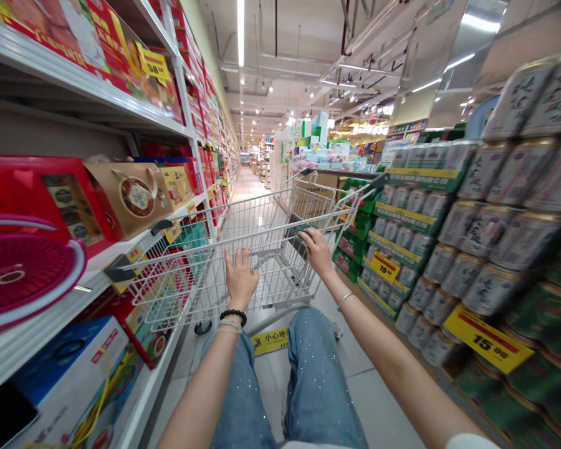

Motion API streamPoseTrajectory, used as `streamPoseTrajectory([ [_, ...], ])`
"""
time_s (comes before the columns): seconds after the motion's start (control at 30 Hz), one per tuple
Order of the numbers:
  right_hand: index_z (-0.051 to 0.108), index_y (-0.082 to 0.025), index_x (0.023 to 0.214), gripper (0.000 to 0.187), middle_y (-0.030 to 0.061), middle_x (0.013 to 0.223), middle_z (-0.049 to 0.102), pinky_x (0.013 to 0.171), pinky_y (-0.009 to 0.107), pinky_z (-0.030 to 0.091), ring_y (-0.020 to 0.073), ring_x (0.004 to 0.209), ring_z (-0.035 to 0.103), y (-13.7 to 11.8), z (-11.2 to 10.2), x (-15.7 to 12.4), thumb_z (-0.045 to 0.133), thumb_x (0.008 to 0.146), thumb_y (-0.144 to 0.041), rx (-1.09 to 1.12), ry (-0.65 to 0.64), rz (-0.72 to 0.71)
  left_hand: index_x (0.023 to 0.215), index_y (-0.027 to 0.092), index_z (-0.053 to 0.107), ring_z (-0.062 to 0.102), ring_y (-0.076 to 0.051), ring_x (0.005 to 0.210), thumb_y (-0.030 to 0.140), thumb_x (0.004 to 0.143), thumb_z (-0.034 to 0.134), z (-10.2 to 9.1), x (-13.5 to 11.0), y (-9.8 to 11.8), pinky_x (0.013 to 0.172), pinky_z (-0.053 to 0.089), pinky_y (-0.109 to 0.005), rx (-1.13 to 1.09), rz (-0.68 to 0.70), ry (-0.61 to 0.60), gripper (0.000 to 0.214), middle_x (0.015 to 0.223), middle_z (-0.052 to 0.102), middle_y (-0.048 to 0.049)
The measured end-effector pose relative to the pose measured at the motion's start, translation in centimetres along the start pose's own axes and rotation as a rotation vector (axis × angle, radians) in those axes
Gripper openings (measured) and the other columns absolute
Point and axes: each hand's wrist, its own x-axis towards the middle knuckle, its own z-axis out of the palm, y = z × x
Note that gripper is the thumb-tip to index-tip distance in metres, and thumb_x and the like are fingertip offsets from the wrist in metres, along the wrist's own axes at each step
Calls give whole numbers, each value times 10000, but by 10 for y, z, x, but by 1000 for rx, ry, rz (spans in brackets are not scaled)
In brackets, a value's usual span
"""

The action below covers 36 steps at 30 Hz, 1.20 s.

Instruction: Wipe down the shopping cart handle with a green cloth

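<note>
A wire shopping cart (196,265) stands sideways across the aisle in front of my knees, its basket showing no goods. My left hand (241,277) is at the near side of the basket, fingers bent over the wire. Farther right, my right hand (316,251) curls its fingers on the same side, close to the dark seat flap (295,237). The cart's handle (346,175) is at the right end, away from both hands. How tightly the fingers close on the wire is partly hidden.
Shelves with red gift boxes (42,199) and a pink fan-like item (23,274) line the left. Stacked beer cans (477,231) and green cartons (353,246) stand close on the right. A yellow floor sign (271,341) lies below the cart. The aisle (252,187) runs ahead.
</note>
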Motion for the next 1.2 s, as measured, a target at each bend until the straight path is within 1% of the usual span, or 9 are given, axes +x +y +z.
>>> streamPoseTrajectory([
  [0.1, 622, -222, 1278, 636, 85, 1312, 605, 1180, 471, 348, 217, 1352, 453, 5, -6, 6, 393, 756, 59, -22, 31, 12, 1419, 111, 479, 103, -341, 1518, 149, 733, 550, 1, 0, -1, 1242, 214, -502, -6, 5, 8, 691, 1479, 488, -119],
  [0.2, 643, -202, 1241, 610, 95, 1287, 619, 1171, 472, 357, 224, 1340, 464, 8, -4, 4, 387, 756, 64, -28, 41, 7, 1418, 114, 482, 98, -339, 1520, 143, 733, 558, 1, 0, -1, 1244, 213, -495, -9, -3, 14, 690, 1477, 491, -116],
  [0.3, 663, -199, 1201, 560, 95, 1246, 637, 1163, 472, 363, 226, 1310, 489, 7, -3, -3, 399, 775, 53, -15, 9, 10, 1421, 114, 479, 104, -333, 1520, 158, 744, 570, 0, 0, -1, 1248, 204, -486, -14, -15, -4, 684, 1477, 491, -115],
  [0.43, 655, -217, 1219, 582, 89, 1238, 636, 1148, 450, 383, 217, 1284, 505, 12, -12, -2, 406, 768, 53, 18, -28, -10, 1420, 102, 474, 106, -333, 1520, 189, 763, 567, -2, 1, -1, 1256, 168, -499, -19, -8, -25, 669, 1498, 471, -130],
  [0.63, 661, -243, 1205, 564, 78, 1243, 641, 1149, 478, 377, 220, 1312, 488, 22, -11, 3, 394, 789, 28, 2, 69, -2, 1416, 92, 477, 82, -339, 1522, 146, 747, 545, -3, -1, -1, 1250, 191, -489, -2, 0, -2, 675, 1481, 488, -130],
  [0.73, 665, -245, 1196, 543, 80, 1229, 651, 1152, 489, 372, 223, 1302, 497, 21, -8, -1, 407, 792, 11, 9, 31, 11, 1419, 94, 475, 83, -337, 1522, 142, 746, 549, -3, -1, 0, 1250, 188, -490, 1, -12, -24, 679, 1486, 483, -124],
  [0.83, 669, -237, 1195, 558, 85, 1217, 655, 1146, 465, 383, 221, 1266, 522, 21, -15, 0, 401, 779, 21, 14, -22, -1, 1423, 85, 471, 89, -343, 1519, 145, 751, 548, -3, 0, -1, 1247, 189, -494, 2, -12, -32, 679, 1487, 479, -127],
  [1.03, 672, -220, 1173, 524, 94, 1217, 645, 1154, 470, 364, 223, 1267, 513, 26, -24, 12, 395, 801, 23, -17, 7, -2, 1409, 73, 483, 110, -347, 1512, 143, 750, 535, -2, 1, -2, 1238, 209, -506, -12, 4, -4, 664, 1473, 490, -148],
  [1.2, 668, -213, 1160, 481, 100, 1191, 649, 1157, 454, 356, 223, 1212, 546, 21, -25, 10, 431, 805, 9, -32, -75, 19, 1408, 87, 480, 111, -343, 1511, 162, 752, 521, 0, 2, -3, 1230, 208, -529, -40, 6, -4, 662, 1482, 479, -145],
])
